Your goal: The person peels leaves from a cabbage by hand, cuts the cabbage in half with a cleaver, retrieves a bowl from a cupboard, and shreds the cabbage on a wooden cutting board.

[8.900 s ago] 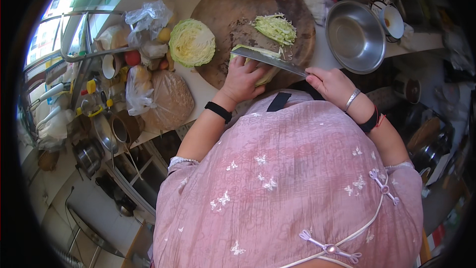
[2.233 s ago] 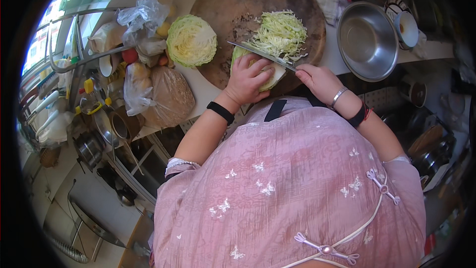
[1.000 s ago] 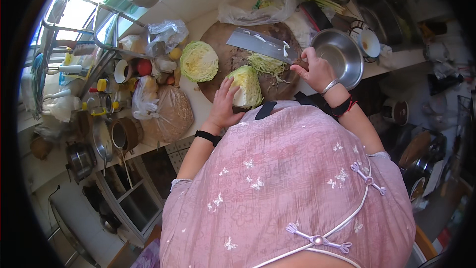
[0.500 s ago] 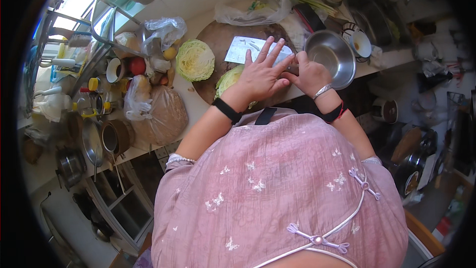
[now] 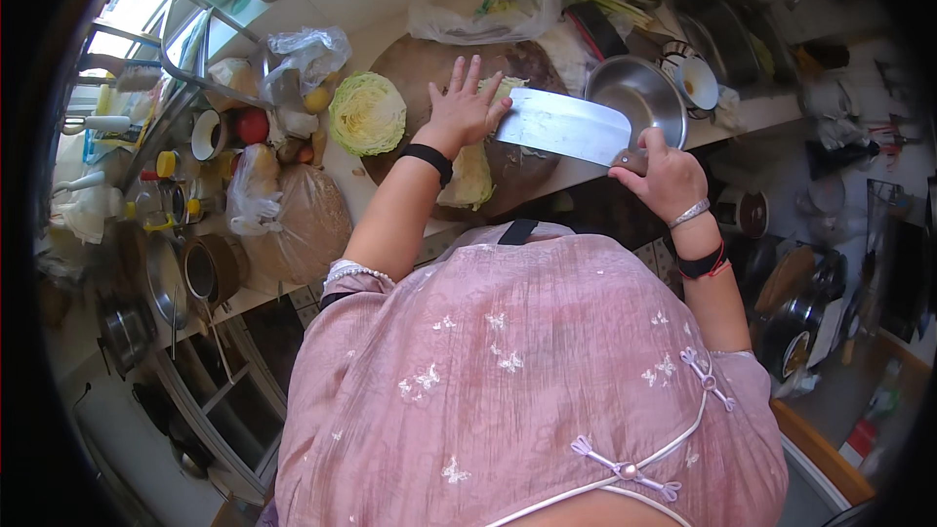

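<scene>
My right hand (image 5: 669, 176) grips the wooden handle of a cleaver (image 5: 566, 125). Its broad blade points left over a round brown chopping board (image 5: 398, 63), the flat side facing up. My left hand (image 5: 467, 109) is open, fingers spread, over the cabbage on the board; its thumb comes close to the blade's tip. A cut piece of pale green cabbage (image 5: 468, 181) shows below that hand, and more cabbage (image 5: 506, 88) peeks out beyond its fingers. Left of the hand sits a cabbage half (image 5: 367, 113), cut face up. Whether my left palm presses on the cabbage is hidden.
Just right of the board stands a steel bowl (image 5: 639, 88), partly behind the blade. A clear plastic bag (image 5: 485, 18) lies along the far edge. Bagged food (image 5: 303, 224) and jars crowd the left; a sink (image 5: 717, 34) is at the far right.
The cleaver has swung from the far side of the board toward the right and nearer me. My left hand has come off the blade and shifted left, apart from my right hand.
</scene>
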Tool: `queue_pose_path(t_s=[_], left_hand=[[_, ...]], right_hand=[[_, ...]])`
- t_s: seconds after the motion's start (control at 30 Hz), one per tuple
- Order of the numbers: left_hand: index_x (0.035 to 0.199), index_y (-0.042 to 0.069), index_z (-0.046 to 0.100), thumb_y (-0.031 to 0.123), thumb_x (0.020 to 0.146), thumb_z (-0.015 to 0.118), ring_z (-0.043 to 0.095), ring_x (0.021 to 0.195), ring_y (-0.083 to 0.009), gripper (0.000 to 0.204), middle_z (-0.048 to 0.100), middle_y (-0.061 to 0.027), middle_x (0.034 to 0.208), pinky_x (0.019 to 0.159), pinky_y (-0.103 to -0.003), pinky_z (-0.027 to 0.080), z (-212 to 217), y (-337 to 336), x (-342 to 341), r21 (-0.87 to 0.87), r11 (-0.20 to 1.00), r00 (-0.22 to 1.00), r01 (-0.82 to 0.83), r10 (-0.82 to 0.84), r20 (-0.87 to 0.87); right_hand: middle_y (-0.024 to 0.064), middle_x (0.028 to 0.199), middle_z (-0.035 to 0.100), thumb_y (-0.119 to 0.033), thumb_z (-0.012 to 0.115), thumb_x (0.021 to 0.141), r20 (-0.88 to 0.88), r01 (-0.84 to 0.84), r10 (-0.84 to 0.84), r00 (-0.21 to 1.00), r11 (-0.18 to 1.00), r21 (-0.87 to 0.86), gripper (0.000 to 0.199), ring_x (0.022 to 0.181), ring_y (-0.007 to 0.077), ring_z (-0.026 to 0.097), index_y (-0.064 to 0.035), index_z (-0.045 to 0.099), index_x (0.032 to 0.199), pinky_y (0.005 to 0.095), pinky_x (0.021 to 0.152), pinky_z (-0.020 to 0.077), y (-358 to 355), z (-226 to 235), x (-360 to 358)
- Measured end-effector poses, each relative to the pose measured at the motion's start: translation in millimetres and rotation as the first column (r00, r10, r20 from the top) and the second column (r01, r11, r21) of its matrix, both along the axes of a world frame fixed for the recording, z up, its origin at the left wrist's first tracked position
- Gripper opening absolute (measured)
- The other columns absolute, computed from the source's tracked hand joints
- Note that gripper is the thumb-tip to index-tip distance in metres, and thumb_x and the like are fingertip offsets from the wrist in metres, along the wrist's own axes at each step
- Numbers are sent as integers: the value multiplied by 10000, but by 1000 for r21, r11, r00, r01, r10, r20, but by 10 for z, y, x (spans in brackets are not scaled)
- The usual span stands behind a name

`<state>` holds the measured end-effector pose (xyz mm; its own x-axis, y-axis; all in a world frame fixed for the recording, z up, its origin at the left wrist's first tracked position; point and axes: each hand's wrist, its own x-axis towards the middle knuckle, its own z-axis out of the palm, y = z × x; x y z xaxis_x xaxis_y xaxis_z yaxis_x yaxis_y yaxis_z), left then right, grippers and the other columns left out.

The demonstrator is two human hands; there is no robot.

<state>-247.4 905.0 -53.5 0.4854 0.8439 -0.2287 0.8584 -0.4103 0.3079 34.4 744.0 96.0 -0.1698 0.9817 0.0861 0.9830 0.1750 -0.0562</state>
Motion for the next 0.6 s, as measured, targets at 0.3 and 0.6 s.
queue_pose_path(t_s=[0.3, 0.6], left_hand=[[1406, -94, 411, 314, 815, 770, 645, 1097, -377, 803, 622, -312, 1198, 927, -449, 521, 253, -669, 506, -389, 862, 818, -325, 463, 342], [1515, -160, 59, 455, 840, 711, 274, 1426, -525, 1122, 192, -433, 1523, 1190, -447, 292, -494, -654, 975, -525, 560, 528, -641, 818, 228]], right_hand=[[-1, 612, 527, -484, 505, 1045, -712, -6, -701, 35, 712, -702, 424, 452, 55, 448, -75, 617, 1032, 204, 398, 346, -68, -676, 566], [21, 613, 529, -512, 477, 1045, -576, -146, -800, -166, 598, -788, 418, 413, 95, 434, -109, 580, 1090, 237, 396, 358, 434, -1536, 394]])
